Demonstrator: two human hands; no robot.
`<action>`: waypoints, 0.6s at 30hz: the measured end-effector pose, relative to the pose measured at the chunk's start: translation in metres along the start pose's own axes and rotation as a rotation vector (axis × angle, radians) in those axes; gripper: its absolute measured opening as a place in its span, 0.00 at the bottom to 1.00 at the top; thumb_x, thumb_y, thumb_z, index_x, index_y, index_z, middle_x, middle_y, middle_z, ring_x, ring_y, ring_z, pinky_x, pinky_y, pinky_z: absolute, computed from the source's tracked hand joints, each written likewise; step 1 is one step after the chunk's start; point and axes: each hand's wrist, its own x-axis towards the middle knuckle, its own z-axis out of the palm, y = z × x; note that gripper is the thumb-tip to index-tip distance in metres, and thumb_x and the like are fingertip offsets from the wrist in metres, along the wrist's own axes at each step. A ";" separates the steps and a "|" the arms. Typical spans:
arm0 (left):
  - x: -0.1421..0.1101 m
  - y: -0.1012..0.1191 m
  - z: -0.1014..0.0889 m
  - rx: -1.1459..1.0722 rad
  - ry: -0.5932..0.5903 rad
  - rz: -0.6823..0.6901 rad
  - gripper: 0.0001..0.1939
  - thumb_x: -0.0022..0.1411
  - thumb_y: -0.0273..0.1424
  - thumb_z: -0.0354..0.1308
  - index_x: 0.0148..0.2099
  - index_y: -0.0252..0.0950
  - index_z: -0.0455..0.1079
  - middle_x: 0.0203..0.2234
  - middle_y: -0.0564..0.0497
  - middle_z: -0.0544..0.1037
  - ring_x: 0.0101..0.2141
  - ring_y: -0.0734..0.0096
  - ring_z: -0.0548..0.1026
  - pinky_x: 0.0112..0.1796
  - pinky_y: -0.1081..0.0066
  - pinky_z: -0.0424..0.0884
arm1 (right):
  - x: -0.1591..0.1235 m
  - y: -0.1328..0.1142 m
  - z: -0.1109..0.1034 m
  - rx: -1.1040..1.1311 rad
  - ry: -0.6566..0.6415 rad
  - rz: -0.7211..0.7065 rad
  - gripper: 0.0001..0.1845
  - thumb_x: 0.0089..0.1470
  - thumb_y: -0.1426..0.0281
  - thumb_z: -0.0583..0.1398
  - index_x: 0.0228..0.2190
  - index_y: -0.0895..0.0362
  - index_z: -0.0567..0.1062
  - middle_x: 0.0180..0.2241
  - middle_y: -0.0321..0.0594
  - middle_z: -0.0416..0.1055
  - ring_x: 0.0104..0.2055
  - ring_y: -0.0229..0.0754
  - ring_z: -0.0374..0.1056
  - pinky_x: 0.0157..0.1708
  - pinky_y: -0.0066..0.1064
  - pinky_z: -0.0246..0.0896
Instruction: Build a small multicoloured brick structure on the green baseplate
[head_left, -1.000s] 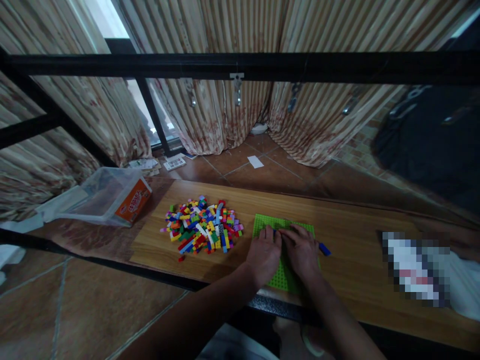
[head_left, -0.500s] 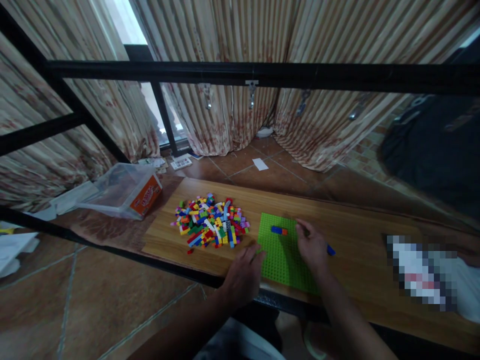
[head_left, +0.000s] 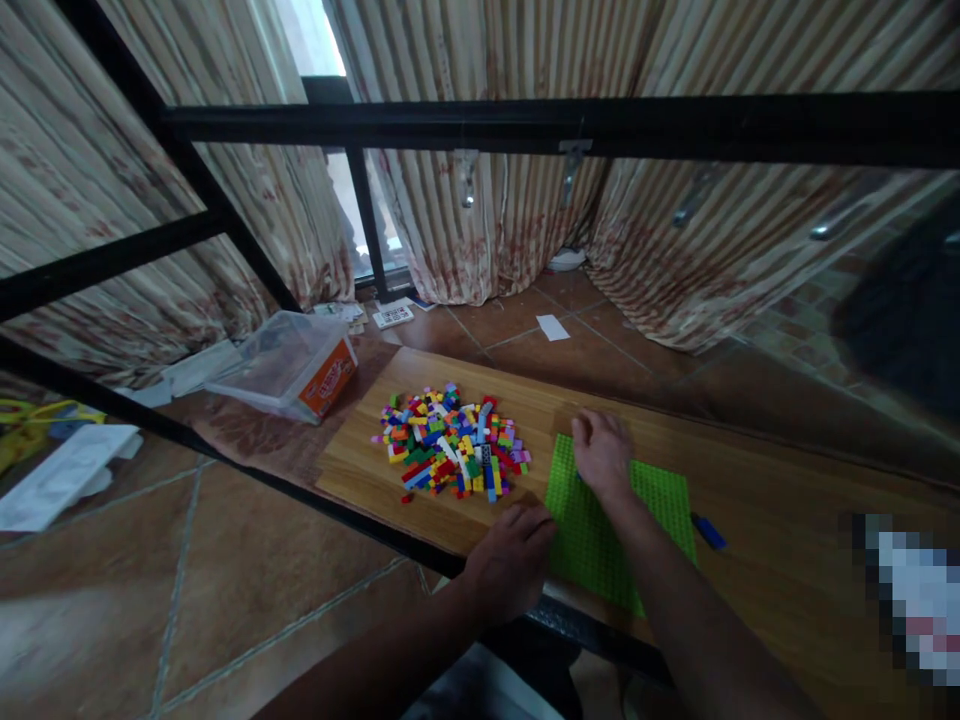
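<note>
A green studded baseplate lies flat on the wooden tabletop. My left hand rests at its near left edge, fingers curled onto the rim. Over the far left part of the plate is my right hand, its fingers bent downward and closed together. Whatever is between those fingertips is hidden. The joined blue and orange bricks on the plate are almost wholly covered by this hand. Just off the plate's right side lies a loose blue brick.
Left of the plate is a pile of mixed coloured bricks, with a small red brick beside it. A clear plastic box with an orange label stands farther left. A black metal rail crosses ahead, before striped curtains.
My right hand has moved to the far left part of the plate, covering the blue and orange bricks. My left hand stays at the left edge. The view has swung left.
</note>
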 end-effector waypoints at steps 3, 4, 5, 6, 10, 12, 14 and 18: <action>0.000 0.001 0.001 -0.003 0.002 0.000 0.17 0.61 0.23 0.52 0.52 0.31 0.66 0.47 0.40 0.72 0.47 0.60 0.69 0.50 0.60 0.69 | -0.003 0.002 0.004 -0.062 -0.023 0.010 0.24 0.62 0.61 0.47 0.50 0.61 0.72 0.49 0.55 0.71 0.53 0.54 0.62 0.52 0.46 0.54; 0.000 0.001 0.001 0.000 0.001 -0.001 0.17 0.61 0.23 0.52 0.52 0.30 0.66 0.47 0.40 0.73 0.47 0.60 0.69 0.49 0.61 0.69 | -0.004 0.002 0.005 -0.086 -0.033 0.005 0.25 0.62 0.61 0.47 0.50 0.62 0.71 0.50 0.55 0.70 0.53 0.55 0.61 0.52 0.47 0.53; 0.000 0.002 0.001 0.005 -0.001 -0.005 0.17 0.61 0.23 0.53 0.53 0.30 0.66 0.47 0.40 0.73 0.47 0.59 0.69 0.49 0.61 0.69 | -0.004 0.002 0.005 -0.108 -0.041 0.002 0.26 0.62 0.60 0.47 0.51 0.62 0.71 0.50 0.56 0.70 0.53 0.56 0.61 0.51 0.47 0.53; 0.000 0.002 0.001 0.011 -0.005 -0.011 0.17 0.60 0.24 0.53 0.53 0.31 0.66 0.48 0.40 0.73 0.47 0.59 0.69 0.49 0.61 0.69 | -0.005 0.000 0.004 -0.126 -0.049 0.001 0.26 0.62 0.59 0.47 0.52 0.62 0.70 0.51 0.56 0.69 0.53 0.56 0.61 0.51 0.48 0.53; -0.001 0.003 0.001 0.024 -0.033 -0.028 0.19 0.60 0.25 0.53 0.54 0.32 0.65 0.48 0.41 0.73 0.46 0.59 0.70 0.48 0.60 0.69 | -0.005 -0.003 0.004 -0.143 -0.064 0.011 0.29 0.62 0.57 0.46 0.54 0.63 0.69 0.52 0.57 0.68 0.55 0.58 0.60 0.53 0.50 0.53; -0.002 0.002 0.002 0.029 -0.041 -0.032 0.19 0.60 0.26 0.54 0.54 0.31 0.66 0.49 0.41 0.73 0.45 0.59 0.70 0.48 0.61 0.69 | -0.003 0.001 0.005 -0.105 -0.062 0.013 0.30 0.62 0.55 0.46 0.53 0.63 0.70 0.52 0.57 0.69 0.55 0.58 0.60 0.54 0.51 0.52; -0.002 0.002 0.003 0.043 -0.044 -0.033 0.18 0.60 0.27 0.54 0.53 0.29 0.66 0.49 0.42 0.73 0.45 0.59 0.70 0.48 0.61 0.69 | -0.001 0.007 0.005 -0.023 -0.043 0.019 0.30 0.62 0.55 0.45 0.51 0.63 0.71 0.51 0.57 0.70 0.55 0.56 0.61 0.55 0.50 0.53; -0.002 0.002 0.003 0.068 -0.040 -0.030 0.17 0.61 0.27 0.54 0.52 0.29 0.66 0.49 0.41 0.73 0.46 0.60 0.69 0.49 0.63 0.69 | 0.000 0.013 -0.001 0.148 0.043 0.003 0.29 0.61 0.54 0.46 0.46 0.62 0.74 0.45 0.55 0.73 0.51 0.52 0.65 0.54 0.47 0.56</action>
